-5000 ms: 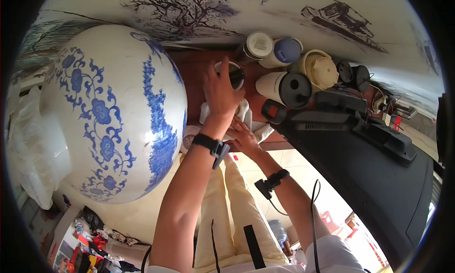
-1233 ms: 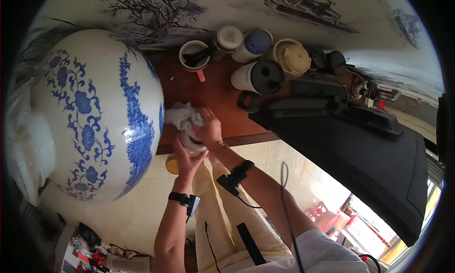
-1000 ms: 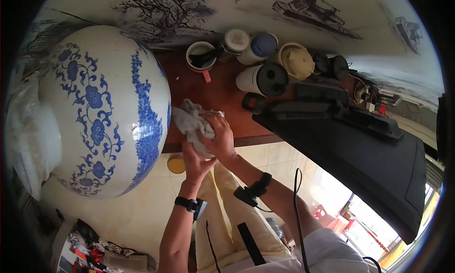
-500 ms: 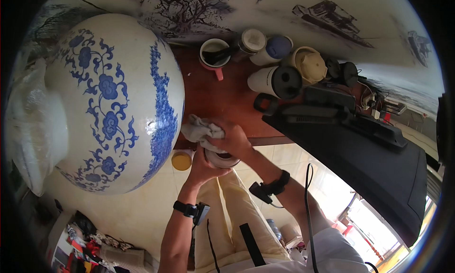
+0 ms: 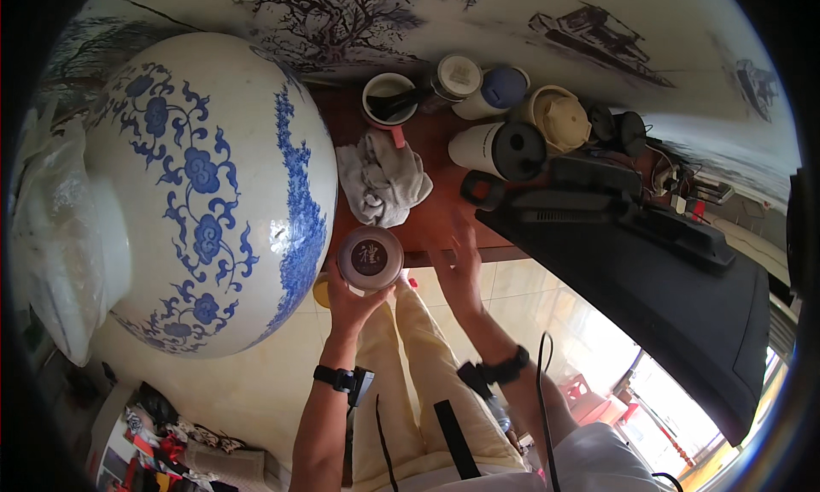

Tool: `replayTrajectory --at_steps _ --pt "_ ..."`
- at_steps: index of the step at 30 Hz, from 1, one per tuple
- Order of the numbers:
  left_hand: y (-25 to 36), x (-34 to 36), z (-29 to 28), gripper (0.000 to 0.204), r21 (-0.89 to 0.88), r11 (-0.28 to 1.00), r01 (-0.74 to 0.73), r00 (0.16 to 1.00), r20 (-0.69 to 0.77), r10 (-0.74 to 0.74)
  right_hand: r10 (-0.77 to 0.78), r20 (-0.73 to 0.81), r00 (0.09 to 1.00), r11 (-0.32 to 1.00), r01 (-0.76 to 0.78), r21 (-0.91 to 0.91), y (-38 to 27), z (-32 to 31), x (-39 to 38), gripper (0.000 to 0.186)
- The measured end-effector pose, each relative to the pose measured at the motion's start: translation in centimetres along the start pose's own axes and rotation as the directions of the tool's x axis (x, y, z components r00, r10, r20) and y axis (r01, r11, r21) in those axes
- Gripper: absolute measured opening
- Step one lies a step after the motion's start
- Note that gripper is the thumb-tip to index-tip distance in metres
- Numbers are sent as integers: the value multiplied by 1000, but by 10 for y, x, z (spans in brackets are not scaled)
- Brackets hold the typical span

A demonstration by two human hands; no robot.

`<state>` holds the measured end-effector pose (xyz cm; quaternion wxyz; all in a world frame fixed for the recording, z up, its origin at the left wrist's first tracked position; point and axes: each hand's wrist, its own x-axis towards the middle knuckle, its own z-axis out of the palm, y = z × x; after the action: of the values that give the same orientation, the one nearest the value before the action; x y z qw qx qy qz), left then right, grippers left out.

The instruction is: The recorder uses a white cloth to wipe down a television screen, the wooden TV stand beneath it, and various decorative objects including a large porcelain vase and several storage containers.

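My left hand is closed around the side of a round lidded jar at the table's near edge. The jar's top faces up, with a dark round label in a pale rim. To the right of it, my right hand is open, fingers apart and slightly blurred, holding nothing. Beyond the jar a crumpled grey cloth lies on the reddish-brown table, close to the handle of a mug.
A huge blue-and-white porcelain vase fills the left side. A black monitor stands at right. Along the wall are a white tumbler with a black lid, a blue-lidded container and a beige one. A yellow-topped container shows below the table edge.
The cloth has left my right hand and now lies on the table near the mug. My right hand has drawn to the right and opened. The jar has shifted slightly left, its top now uncovered.
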<state>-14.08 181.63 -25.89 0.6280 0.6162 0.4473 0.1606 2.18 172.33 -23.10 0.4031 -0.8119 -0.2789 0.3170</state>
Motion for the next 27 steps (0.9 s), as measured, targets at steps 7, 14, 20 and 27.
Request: replayTrajectory --at_steps 7,14,20,27 --pt "9 8 16 90 5 998 -60 998 -17 60 263 -452 852 923 -86 374 -19 -6 8 64" --pt "2 12 19 92 -54 994 -97 995 18 98 552 -230 801 513 -109 852 -19 -17 53 31" --pt "-1 12 17 93 -39 994 -98 994 39 100 466 -353 812 554 43 831 -8 -8 39 18" --pt "-21 0 -8 94 68 998 7 998 -68 -3 344 -377 860 838 -99 537 -18 -6 -7 22"
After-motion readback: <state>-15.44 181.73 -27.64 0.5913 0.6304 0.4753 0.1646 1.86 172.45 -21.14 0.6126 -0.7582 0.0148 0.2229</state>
